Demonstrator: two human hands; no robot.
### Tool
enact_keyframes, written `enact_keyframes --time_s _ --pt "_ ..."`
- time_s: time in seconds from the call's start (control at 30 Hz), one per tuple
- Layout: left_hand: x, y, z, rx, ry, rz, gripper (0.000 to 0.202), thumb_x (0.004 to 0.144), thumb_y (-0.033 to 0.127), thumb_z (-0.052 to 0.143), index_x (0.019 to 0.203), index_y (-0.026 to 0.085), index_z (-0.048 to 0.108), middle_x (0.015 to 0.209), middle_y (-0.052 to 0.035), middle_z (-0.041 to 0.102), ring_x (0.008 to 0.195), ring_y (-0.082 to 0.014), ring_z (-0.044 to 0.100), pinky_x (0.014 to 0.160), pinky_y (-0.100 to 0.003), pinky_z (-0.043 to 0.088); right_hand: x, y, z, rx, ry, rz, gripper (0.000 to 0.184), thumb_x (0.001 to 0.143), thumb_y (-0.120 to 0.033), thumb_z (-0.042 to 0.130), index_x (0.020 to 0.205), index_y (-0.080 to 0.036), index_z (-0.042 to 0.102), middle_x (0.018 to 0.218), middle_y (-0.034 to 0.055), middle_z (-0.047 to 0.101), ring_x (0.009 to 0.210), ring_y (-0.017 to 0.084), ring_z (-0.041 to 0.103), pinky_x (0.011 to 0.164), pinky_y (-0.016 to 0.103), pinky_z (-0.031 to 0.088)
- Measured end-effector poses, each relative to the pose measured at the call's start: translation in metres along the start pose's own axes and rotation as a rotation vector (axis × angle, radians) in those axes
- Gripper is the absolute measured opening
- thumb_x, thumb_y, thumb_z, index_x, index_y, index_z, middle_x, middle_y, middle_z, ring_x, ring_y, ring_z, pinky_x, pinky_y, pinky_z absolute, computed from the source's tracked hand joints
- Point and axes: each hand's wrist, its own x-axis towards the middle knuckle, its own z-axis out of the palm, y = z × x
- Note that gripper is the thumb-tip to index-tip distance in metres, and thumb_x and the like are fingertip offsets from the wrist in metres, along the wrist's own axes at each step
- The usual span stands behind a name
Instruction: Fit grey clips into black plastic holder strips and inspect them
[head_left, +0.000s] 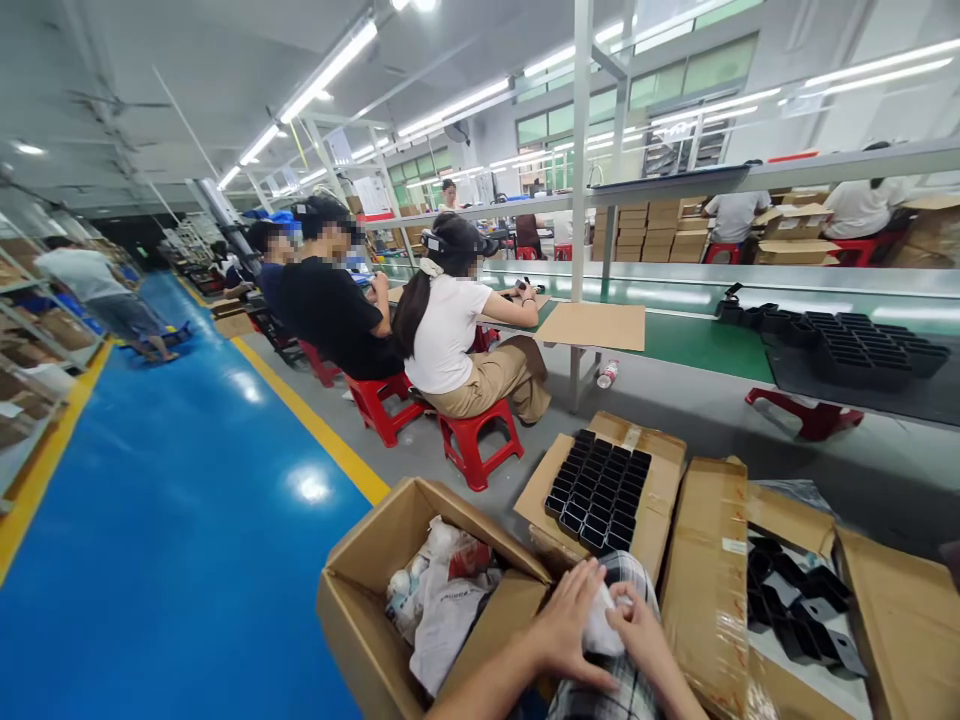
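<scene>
Head view | left hand (568, 622) and right hand (639, 622) both grip white wrapper (601, 628) between them

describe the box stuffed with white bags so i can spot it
On the floor by the left hand stand three open cardboard boxes. Take the leftmost box, beside the blue floor. Only it holds crumpled white bags; the other two hold black plastic parts.
</scene>
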Motion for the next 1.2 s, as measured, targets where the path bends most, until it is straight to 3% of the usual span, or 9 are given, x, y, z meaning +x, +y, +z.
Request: enact_keyframes --time_s 0.13,0.27,0.37,0.57,0.7,0.77,0.83,1.03,1.2 --pt "0.002 -0.009 0.026 0.063 0.048 -0.123 0.123 0.059 0.055 0.082 0.162 0.024 0.024 0.163 -0.0186 0.038 0.147 -0.0388 0.041 0.126 -0.05 0.028 -0.006 0.003 0.005 -0.069 -0.114 -0.108 0.023 0.055 -0.036 0.065 0.073 -0.024 0.065 0.056 -0.0002 0.061 0.054 0.02 0.057 0.055 0.031 0.045" --pt "-0.002 -0.012 0.038 0.048 0.135 -0.245 0.102 0.064 0.049 0.079 0.156 0.036 0.036 0.148 -0.0138 0.057 0.135 -0.0407 0.055 0.116 -0.055 0.041 -0.01 0.009 -0.011 -0.208 -0.07 -0.156 0.04 0.066 -0.061 0.069 0.08 -0.024 0.075 0.08 0.0082 0.075 0.074 0.028 0.071 0.063 0.038 0.055" --pt "-0.001 -0.008 0.042 0.013 0.201 -0.264 0.087 0.067 0.039 0.075 0.15 0.033 0.046 0.132 -0.0156 0.068 0.124 -0.0431 0.063 0.109 -0.059 0.046 -0.016 0.01 -0.017 -0.28 0.038 -0.234 0.058 0.067 -0.076 0.068 0.096 -0.027 0.077 0.094 0.01 0.077 0.077 0.031 0.073 0.057 0.038 0.056" --pt "0.004 0.012 0.051 -0.062 0.252 -0.238 0.091 0.068 0.031 0.07 0.154 0.024 0.041 0.117 -0.0164 0.075 0.11 -0.0398 0.071 0.096 -0.052 0.054 -0.027 0.0 -0.018 -0.443 -0.036 -0.348 0.063 0.067 -0.089 0.06 0.074 -0.029 0.077 0.075 0.0098 0.073 0.069 0.031 0.07 0.058 0.041 0.057" --pt "0.0 0.021 0.044 -0.126 0.291 -0.194 0.045 0.06 0.035 0.078 0.104 0.028 0.072 0.088 -0.0055 0.077 0.095 -0.0333 0.073 0.088 -0.041 0.054 -0.034 -0.018 -0.022 -0.428 0.043 -0.326 0.063 0.068 -0.086 0.063 0.069 -0.023 0.072 0.071 0.0078 0.071 0.066 0.025 0.066 0.064 0.037 0.057" --pt "0.001 0.026 0.035 -0.188 0.314 -0.183 0.023 0.06 0.042 0.079 0.069 0.024 0.067 0.061 -0.0029 0.067 0.078 -0.0299 0.071 0.078 -0.037 0.053 -0.04 -0.03 -0.021 -0.357 0.112 -0.319 0.064 0.064 -0.085 0.068 0.061 -0.021 0.065 0.064 0.0055 0.064 0.062 0.021 0.06 0.061 0.033 0.053" --pt "0.004 0.03 0.026 -0.28 0.361 -0.186 0.039 0.065 0.055 0.075 0.053 0.023 0.057 0.047 -0.0021 0.054 0.066 -0.0256 0.065 0.071 -0.035 0.05 -0.047 -0.042 -0.018 -0.226 0.144 -0.26 0.066 0.057 -0.085 0.072 0.062 -0.02 0.06 0.064 0.0038 0.06 0.064 0.019 0.058 0.057 0.03 0.051" --pt "0.032 0.047 0.017 -0.656 0.533 -0.202 0.066 0.085 0.079 0.04 0.072 0.019 0.062 0.081 -0.0092 0.07 0.076 -0.0193 0.064 0.073 -0.029 0.051 -0.058 -0.054 -0.003 -0.053 0.046 -0.046 0.065 0.09 -0.075 0.04 0.118 -0.02 0.062 0.095 0.0089 0.07 0.068 0.02 0.069 0.055 0.033 0.059" --pt "0.044 0.058 0.018 -0.884 0.506 -0.266 0.067 0.09 0.076 0.042 0.095 0.014 0.067 0.089 -0.0083 0.072 0.076 -0.0175 0.066 0.067 -0.027 0.052 -0.05 -0.061 0.005 -0.099 0.112 -0.191 0.048 0.091 -0.053 0.054 0.128 -0.023 0.052 0.099 0.0064 0.065 0.073 0.019 0.067 0.062 0.033 0.06"
